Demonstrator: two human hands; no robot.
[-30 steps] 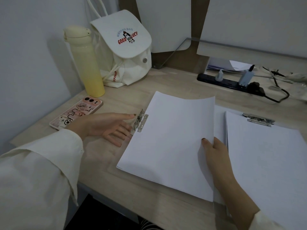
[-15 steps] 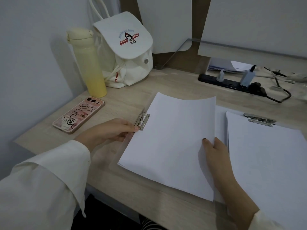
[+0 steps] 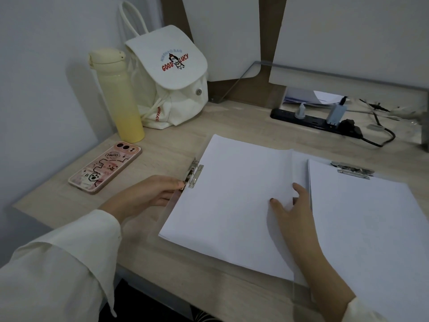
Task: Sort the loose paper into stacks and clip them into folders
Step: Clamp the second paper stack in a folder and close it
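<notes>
A stack of white paper (image 3: 232, 201) lies on a clear clipboard in the middle of the desk, its metal clip (image 3: 194, 173) at the left edge. My left hand (image 3: 148, 194) pinches the lower end of that clip with its fingertips. My right hand (image 3: 290, 210) rests flat on the stack's right edge, fingers spread, holding the sheets down. To the right a second paper stack (image 3: 371, 240) sits under another metal clip (image 3: 352, 170) on its own clear board.
A pink phone (image 3: 105, 167) lies left of the clipboard. Behind it stand a yellow bottle (image 3: 118, 98) and a white bag (image 3: 169, 77). A black power strip (image 3: 318, 122) with cables runs along the back right. The wooden desk edge (image 3: 139, 270) is near me.
My left hand has moved from flat on the desk onto the clip and now pinches it. My right hand has slid further onto the paper.
</notes>
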